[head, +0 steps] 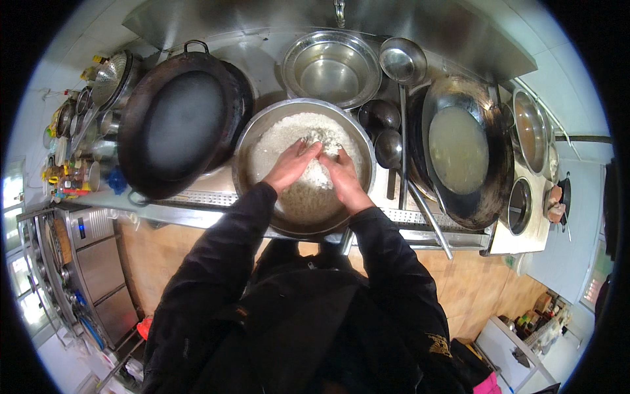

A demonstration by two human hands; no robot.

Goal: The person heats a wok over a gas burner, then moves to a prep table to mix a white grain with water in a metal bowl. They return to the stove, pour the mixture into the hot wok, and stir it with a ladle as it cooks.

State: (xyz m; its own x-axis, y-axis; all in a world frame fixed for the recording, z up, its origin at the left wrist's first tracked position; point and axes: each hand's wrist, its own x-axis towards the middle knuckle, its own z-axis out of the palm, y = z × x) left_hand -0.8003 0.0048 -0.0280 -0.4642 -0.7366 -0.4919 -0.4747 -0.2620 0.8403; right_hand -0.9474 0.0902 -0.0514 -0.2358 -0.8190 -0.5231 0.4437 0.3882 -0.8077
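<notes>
A wide stainless-steel basin (369,197) stands before me on the stove counter. In it lies a pale, grainy mass that looks like rice or flour (285,133), with a darker, wet-looking area towards the near side. My left hand (292,165) and my right hand (344,177) are over the middle of the basin, thumbs close together and fingers curved down to the pale mass. Whether the fingers hold some of it is hidden. Beyond the basin sits a steel bowl (332,74) with clear liquid.
A large black wok (184,118) with steaming liquid is at left. At right, another wok (457,150) holds yellowish liquid. Between basin and right wok lie ladles (389,149), one long handle (429,219) jutting over the counter's front edge. A steel pot (519,206) stands farther right.
</notes>
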